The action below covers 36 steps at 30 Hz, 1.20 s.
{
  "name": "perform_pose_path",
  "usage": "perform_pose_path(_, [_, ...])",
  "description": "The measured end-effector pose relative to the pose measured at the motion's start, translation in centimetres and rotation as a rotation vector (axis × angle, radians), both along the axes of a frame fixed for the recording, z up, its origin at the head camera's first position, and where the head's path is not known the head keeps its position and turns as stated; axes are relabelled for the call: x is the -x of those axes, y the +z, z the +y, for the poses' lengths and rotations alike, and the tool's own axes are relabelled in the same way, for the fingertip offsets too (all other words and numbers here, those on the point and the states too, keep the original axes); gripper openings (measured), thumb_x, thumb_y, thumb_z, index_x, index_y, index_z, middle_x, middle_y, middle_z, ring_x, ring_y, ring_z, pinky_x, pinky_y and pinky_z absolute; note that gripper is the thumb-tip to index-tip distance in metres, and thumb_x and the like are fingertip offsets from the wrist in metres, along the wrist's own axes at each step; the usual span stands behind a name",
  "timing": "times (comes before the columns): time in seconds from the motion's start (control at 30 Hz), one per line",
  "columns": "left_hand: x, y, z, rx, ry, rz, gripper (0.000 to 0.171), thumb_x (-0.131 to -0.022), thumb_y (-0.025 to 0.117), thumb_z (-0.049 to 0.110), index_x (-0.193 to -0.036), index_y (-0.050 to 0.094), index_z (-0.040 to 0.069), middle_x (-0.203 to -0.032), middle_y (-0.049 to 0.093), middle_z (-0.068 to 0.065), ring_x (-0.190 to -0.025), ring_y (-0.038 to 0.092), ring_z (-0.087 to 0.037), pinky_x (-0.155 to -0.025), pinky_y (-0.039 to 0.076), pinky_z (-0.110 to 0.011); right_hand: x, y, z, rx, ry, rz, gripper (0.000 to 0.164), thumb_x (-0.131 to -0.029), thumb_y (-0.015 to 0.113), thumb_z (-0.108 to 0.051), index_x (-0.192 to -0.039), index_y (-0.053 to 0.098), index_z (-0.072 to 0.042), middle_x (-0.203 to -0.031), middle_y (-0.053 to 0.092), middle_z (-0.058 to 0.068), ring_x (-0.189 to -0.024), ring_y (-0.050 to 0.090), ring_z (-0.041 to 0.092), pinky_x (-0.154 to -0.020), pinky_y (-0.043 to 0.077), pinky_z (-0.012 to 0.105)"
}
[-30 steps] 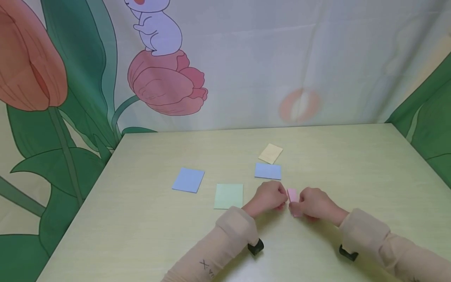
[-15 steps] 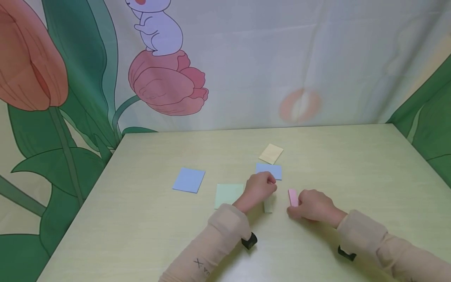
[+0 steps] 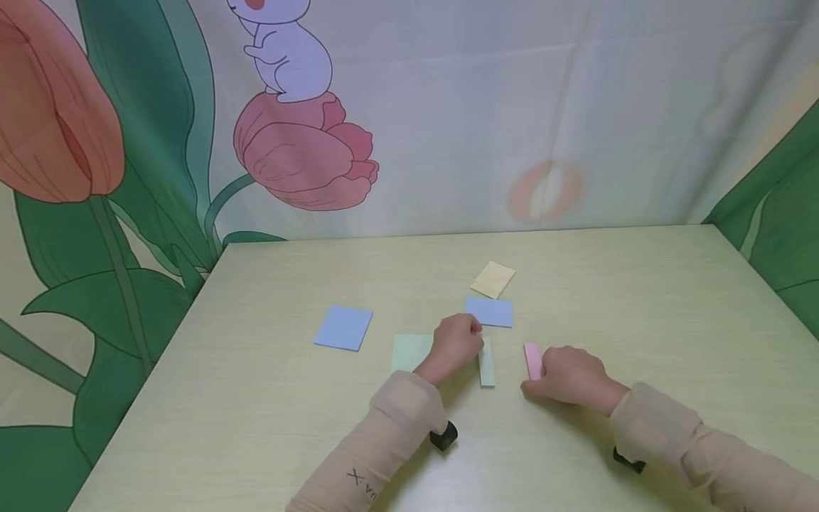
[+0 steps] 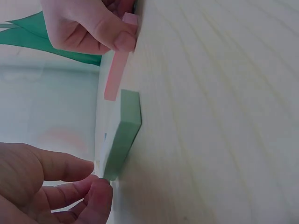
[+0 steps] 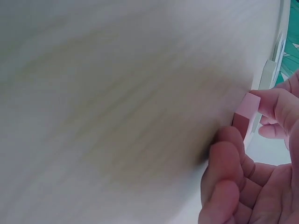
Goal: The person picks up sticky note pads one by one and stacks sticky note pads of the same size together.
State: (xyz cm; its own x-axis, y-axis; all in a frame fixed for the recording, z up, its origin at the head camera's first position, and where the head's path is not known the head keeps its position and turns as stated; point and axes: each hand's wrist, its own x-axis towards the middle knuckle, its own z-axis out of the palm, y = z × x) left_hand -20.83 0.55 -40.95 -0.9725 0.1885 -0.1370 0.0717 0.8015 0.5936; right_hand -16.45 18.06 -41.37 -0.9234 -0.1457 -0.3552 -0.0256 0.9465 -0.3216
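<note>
Head view shows the right hand [image 3: 566, 373] pinching the slim pink block [image 3: 532, 360] on the table [image 3: 608, 284]. At nine o'clock from it lies a slim pale green block [image 3: 488, 366]; the left hand [image 3: 454, 345], fingers bent, is at that block's far end, though whether it grips cannot be told. Further toward nine, a green square [image 3: 408, 350] is partly hidden by this hand, and a blue square [image 3: 343, 327] lies beyond, between nine and ten. At twelve from the green block lie a blue rectangle [image 3: 493, 311] and, past it, a cream piece [image 3: 493, 279].
</note>
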Motion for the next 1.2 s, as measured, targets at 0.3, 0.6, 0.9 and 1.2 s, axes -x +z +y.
perform_pose_path(0.3, [0.17, -0.57, -0.16, 0.047, -0.018, -0.051, 0.014, -0.079, 0.056, 0.006, -0.093, 0.062, 0.005, -0.088, 0.061, -0.004, -0.067, 0.048, -0.013, -0.055, 0.037, -0.02, 0.02, -0.34, 0.19, -0.007, 0.003, 0.003, 0.038, -0.068, 0.064, -0.04, -0.049, 0.043, -0.014, -0.046, 0.034, -0.005, -0.043, 0.033, 0.009, -0.041, 0.021, 0.022])
perform_pose_path(0.6, [0.43, -0.73, -0.12, 0.073, -0.03, -0.038, 0.011, -0.078, 0.057, 0.006, -0.088, 0.063, 0.006, -0.082, 0.061, -0.003, -0.063, 0.047, -0.012, -0.052, 0.036, -0.019, -0.03, -0.36, 0.2, 0.008, -0.009, -0.011, 0.033, -0.068, 0.062, -0.036, -0.051, 0.045, -0.013, -0.045, 0.037, -0.005, -0.041, 0.035, 0.009, -0.04, 0.023, 0.021])
perform_pose_path(0.9, [0.52, -0.63, -0.14, 0.078, -0.029, -0.042, 0.01, -0.078, 0.057, 0.007, -0.087, 0.063, 0.006, -0.081, 0.061, -0.003, -0.063, 0.048, -0.012, -0.051, 0.035, -0.018, -0.17, -0.13, -0.05, 0.02, -0.032, -0.018, 0.027, -0.068, 0.059, -0.031, -0.054, 0.047, -0.012, -0.047, 0.04, -0.003, -0.04, 0.036, 0.01, -0.039, 0.025, 0.021])
perform_pose_path(1.2, [0.56, -0.72, -0.11, 0.08, -0.025, -0.054, 0.01, -0.078, 0.057, 0.008, -0.087, 0.063, 0.007, -0.08, 0.061, -0.002, -0.063, 0.048, -0.012, -0.052, 0.036, -0.019, 0.03, 0.55, -0.68, 0.053, -0.04, -0.015, 0.027, -0.071, 0.06, -0.032, -0.057, 0.05, -0.01, -0.048, 0.041, -0.002, -0.042, 0.037, 0.01, -0.04, 0.026, 0.021])
